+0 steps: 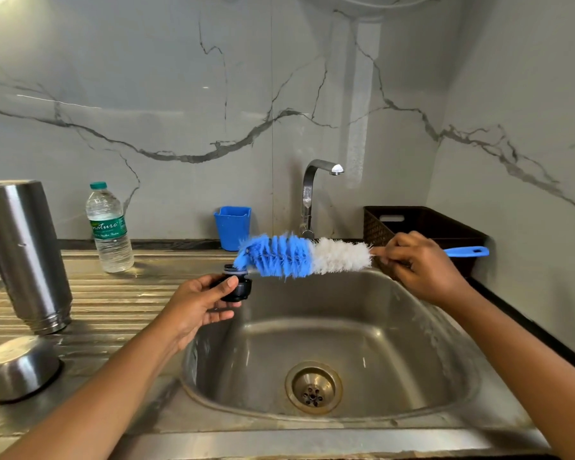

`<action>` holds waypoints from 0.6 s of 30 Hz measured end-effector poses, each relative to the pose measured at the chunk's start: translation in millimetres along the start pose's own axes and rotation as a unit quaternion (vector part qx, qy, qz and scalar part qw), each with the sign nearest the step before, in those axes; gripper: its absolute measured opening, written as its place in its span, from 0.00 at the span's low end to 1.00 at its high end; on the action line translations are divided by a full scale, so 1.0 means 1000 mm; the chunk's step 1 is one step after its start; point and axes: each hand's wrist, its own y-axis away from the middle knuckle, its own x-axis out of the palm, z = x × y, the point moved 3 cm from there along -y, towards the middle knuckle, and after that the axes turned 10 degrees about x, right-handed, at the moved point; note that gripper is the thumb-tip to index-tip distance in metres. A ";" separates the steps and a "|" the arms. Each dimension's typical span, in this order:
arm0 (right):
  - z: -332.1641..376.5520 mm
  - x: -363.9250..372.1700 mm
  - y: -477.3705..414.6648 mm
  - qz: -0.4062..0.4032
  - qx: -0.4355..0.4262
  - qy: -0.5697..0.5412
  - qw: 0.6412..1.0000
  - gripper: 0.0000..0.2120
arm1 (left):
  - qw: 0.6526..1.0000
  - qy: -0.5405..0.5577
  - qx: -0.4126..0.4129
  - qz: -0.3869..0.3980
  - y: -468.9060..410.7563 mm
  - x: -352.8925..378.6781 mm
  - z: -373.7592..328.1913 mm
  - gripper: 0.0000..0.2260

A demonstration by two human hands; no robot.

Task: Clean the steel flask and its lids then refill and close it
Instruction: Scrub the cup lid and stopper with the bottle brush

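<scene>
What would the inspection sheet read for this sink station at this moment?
Surface: ribbed steel drainboard beside the sink.
Job's things: steel flask mouth-down on the drainboard; steel outer lid inverted in front of it; black inner lid held over the sink's edge; bottle brush with its blue tip at that lid.
Clutter: water bottle, capped; blue cup; dark basket.
Grippers: left hand holds the black inner lid; right hand grips the bottle brush by its stem.
Cables: nothing seen.
Surroundings: tap, no stream seen; marble-look wall.
</scene>
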 end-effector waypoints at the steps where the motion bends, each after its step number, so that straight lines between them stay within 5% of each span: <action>1: -0.001 0.001 0.001 0.004 0.006 0.002 1.000 0.13 | 1.000 -0.002 -0.001 0.005 0.000 0.001 0.000 0.17; 7: -0.005 -0.002 0.001 0.012 0.011 -0.014 1.000 0.09 | 0.999 0.032 0.010 -0.035 0.002 0.004 0.003 0.12; 11: -0.029 -0.014 0.007 -0.014 0.066 0.019 0.998 0.14 | 0.992 0.113 0.014 -0.062 -0.002 -0.002 0.000 0.07; 18: 0.005 0.005 0.004 0.046 0.087 -0.022 0.995 0.13 | 0.985 0.156 0.028 -0.069 -0.001 0.002 -0.003 0.12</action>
